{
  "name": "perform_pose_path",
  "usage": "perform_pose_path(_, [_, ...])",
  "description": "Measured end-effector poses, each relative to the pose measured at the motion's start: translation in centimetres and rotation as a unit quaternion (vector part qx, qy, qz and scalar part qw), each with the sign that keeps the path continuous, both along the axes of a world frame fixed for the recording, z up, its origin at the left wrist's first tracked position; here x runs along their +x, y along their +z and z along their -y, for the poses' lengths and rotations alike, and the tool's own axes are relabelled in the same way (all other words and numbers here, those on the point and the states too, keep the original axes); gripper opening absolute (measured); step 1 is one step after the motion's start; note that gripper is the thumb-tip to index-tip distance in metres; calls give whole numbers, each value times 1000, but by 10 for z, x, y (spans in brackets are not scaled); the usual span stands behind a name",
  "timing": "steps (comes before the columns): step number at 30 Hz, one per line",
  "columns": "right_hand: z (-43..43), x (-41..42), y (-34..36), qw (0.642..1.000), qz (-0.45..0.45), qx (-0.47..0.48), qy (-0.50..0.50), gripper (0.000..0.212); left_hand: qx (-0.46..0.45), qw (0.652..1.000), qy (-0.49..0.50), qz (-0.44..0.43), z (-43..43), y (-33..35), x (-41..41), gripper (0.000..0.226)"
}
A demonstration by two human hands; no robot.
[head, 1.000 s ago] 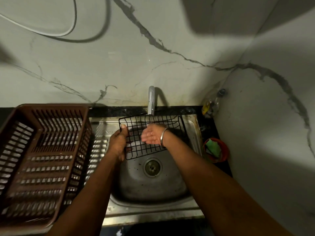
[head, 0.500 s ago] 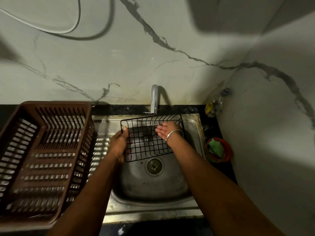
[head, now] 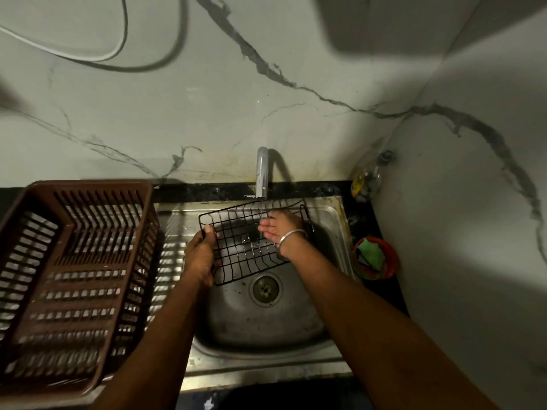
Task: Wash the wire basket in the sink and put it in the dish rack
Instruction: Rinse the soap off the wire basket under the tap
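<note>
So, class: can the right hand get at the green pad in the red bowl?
Probably yes: the right hand is open and holds nothing, the green pad lies uncovered in the red bowl; only the wire basket's side stands between.

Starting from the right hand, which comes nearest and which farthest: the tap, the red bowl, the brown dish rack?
1. The tap, just above the right hand.
2. The red bowl, on the counter to its right.
3. The dish rack, far left.
</note>
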State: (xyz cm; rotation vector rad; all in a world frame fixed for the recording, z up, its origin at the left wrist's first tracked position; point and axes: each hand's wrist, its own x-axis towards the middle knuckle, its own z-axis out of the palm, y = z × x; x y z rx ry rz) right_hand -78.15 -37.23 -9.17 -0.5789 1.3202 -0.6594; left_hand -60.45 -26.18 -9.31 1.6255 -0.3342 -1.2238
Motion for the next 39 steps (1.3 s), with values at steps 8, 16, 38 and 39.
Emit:
perform_pose_path(8, [-15, 26, 1, 997, 48, 20, 52, 27, 17, 1000, 14, -18, -10, -7, 13, 26])
perform_pose_path(16, [-17, 33, 1, 991, 74, 31, -104, 35, 51, 998, 19, -26, -22, -20, 18, 31])
perform_pose_path(38, [-30, 50, 8, 957, 217, -2, -194, 51, 52, 977, 121, -171, -66, -53, -4, 11])
perform_pose_path(39, [-29, 50, 11, 955, 223, -2, -194, 57, 53, 976, 117, -177, -69, -56, -4, 11])
